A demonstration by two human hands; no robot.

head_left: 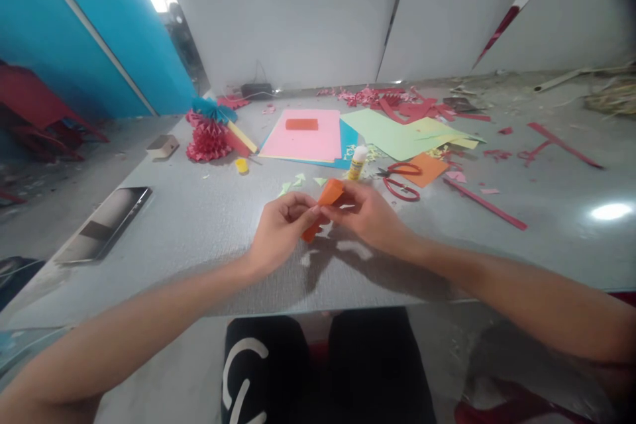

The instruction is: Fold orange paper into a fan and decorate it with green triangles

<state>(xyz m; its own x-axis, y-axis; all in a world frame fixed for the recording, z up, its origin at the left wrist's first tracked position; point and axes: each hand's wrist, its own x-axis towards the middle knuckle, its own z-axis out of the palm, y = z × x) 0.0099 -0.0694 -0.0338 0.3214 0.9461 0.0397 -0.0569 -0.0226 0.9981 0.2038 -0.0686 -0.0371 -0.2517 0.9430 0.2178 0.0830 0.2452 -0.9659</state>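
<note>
The left hand and right hand each pinch one orange strip between thumb and fingers, over the near middle of a grey table. Handling it well likely means light, even pressure, edges kept lined up, creases pressed firmly. Beyond the hands: one glue stick, one pair of scissors, one yellow cap, one orange piece lying on pink paper. Far left: one phone.
</note>
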